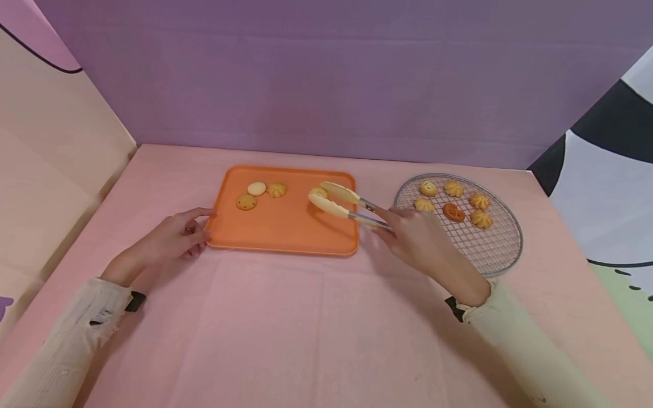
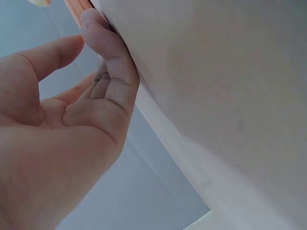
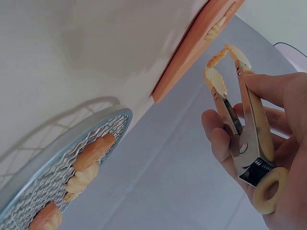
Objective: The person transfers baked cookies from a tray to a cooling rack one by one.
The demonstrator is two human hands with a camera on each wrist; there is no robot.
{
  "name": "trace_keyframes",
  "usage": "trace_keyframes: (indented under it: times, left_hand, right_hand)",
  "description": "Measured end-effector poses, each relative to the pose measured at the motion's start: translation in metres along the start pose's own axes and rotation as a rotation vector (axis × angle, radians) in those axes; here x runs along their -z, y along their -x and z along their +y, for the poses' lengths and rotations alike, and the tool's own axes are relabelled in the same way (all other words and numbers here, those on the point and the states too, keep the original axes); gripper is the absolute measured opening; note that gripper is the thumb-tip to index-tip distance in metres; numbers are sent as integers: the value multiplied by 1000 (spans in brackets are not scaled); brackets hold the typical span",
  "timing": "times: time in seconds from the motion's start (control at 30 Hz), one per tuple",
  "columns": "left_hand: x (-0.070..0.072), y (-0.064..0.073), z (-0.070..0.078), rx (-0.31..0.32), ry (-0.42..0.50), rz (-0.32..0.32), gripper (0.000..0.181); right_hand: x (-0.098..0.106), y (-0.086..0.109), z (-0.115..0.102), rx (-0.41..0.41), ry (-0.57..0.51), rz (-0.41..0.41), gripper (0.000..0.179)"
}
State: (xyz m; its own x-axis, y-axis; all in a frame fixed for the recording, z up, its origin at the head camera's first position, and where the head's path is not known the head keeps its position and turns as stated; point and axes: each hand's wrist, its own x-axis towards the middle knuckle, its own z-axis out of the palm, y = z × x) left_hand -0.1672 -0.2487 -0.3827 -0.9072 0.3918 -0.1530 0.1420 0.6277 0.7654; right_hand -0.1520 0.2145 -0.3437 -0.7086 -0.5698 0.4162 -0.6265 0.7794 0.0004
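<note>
My right hand (image 1: 420, 238) grips metal tongs (image 3: 247, 129) with cream scalloped tips. Between the tips is a golden cookie (image 3: 218, 58), held above the right part of the orange tray (image 1: 275, 235). At the tray's left rim, my left hand (image 1: 176, 237) touches the edge with index finger and thumb, the other fingers loosely bent beneath. On the tray's left half lie a round brown cookie (image 1: 246, 202), a pale oval cookie (image 1: 257, 188) and a ridged golden cookie (image 1: 277, 190).
Right of the tray, a round wire rack (image 1: 484, 249) bears several ridged cookies, a pale round cookie (image 1: 428, 188) and a brown pretzel-shaped cookie (image 1: 453, 212). My right hand overlaps its left side in the head view. A purple wall (image 1: 336, 90) stands behind the pink-covered table (image 1: 275, 328).
</note>
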Motion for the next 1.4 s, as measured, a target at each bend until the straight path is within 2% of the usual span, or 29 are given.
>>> trace_keyframes:
  times: [0.27, 0.63, 1.4]
  left_hand:
    - [0, -1, 0, 11, -1, 0, 55]
    - [-1, -1, 1, 13, -16, 2, 55]
    - [-2, 0, 1, 8, -10, 7, 54]
  right_hand:
    - [6, 10, -3, -4, -8, 3, 33]
    - [10, 27, -4, 21, 3, 69, 34]
    - [28, 56, -4, -12, 40, 95, 39]
